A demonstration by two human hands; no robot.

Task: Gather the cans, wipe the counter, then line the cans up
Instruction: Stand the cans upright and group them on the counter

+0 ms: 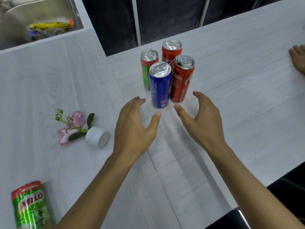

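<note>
Forearms: nearest to me, two bare arms reach in from the bottom edge, up to the hands.
Counter [231, 83]: pale, matt, wood-grain surface under both hands, with thin seams running away from them.
Sink [49, 9]: dull steel basin far off past the left hand, with crinkled yellow and blue packets [51, 25] in it, all blurred.
Left hand [132, 128]: I see it wide open, fingers spread and gently bent, thumb out towards the right hand. It holds nothing, and I see a gap between it and the cans.
Right hand [201, 123]: mirrors the left, splayed, empty, fingertips just short of the cans.
Milo can [33, 207]: shiny green cylinder with a red top band, well behind and left of the left hand. It is too blurred to tell how it stands.
Blue can [160, 86]: slim, glossy, upright, silver lid, just beyond the gap between the two thumbs.
Red can [181, 80]: same slim shape, tight against the blue one, ahead of the right hand's fingers.
Second red can [171, 52]: upright behind those two, farthest from the hands.
Green and orange can [146, 66]: upright, behind the blue one, ahead of the left fingertips.
White pot [97, 137]: small smooth cylinder on its side, just left of the left wrist.
Flower sprig [72, 128]: pink petals and green leaves, lying left of the pot.
Third hand [298, 58]: flat on the counter, far right of the right hand.
</note>
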